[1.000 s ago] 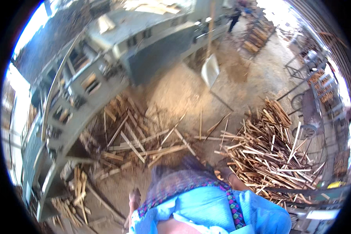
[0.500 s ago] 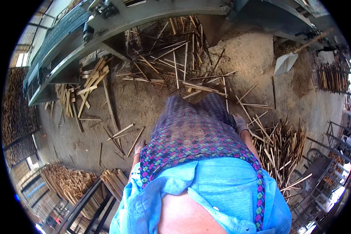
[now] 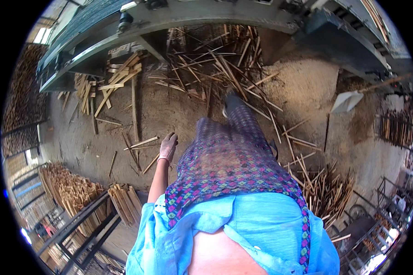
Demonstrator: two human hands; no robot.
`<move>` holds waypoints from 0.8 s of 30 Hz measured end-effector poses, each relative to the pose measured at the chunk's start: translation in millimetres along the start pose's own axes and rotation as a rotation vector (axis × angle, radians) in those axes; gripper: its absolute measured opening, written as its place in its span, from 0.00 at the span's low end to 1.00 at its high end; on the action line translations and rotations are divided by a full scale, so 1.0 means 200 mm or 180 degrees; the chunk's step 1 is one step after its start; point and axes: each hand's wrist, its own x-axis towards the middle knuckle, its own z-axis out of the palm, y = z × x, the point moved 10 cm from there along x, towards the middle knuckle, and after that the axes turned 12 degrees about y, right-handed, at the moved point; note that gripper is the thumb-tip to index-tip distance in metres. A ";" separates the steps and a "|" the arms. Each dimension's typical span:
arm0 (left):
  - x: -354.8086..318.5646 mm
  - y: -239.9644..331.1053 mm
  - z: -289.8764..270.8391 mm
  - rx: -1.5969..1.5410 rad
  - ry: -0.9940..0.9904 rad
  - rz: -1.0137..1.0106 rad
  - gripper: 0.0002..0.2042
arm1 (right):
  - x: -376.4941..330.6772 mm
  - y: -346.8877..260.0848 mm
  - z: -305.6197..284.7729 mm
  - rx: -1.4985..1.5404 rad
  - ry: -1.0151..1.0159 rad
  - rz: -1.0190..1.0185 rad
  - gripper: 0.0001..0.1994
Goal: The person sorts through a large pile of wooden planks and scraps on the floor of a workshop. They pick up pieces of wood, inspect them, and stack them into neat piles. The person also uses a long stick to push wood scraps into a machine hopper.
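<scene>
the gloved left hand [image 3: 168, 145] hung beside the patterned skirt, its fingers [image 3: 171, 136] loosely curled together and holding nothing. the right hand was hidden behind the skirt. a thin wooden strip [image 3: 142, 142] lay on the dusty floor [image 3: 124, 119] just beyond the hand, more scattered sticks [image 3: 215, 68] farther off under the grey machine frame [image 3: 206, 13].

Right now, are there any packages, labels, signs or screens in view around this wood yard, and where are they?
None in view: no package, label, sign or screen.
Only loose wood strips on the sawdust floor, stacked strip bundles at lower left, a pale shovel blade at right, and the gloved left hand hanging empty.
</scene>
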 end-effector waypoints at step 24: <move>-0.92 -0.66 0.38 0.1553 -0.0079 0.0314 0.22 | 1.00 -0.27 -0.62 -0.1172 -0.0251 -0.1770 0.21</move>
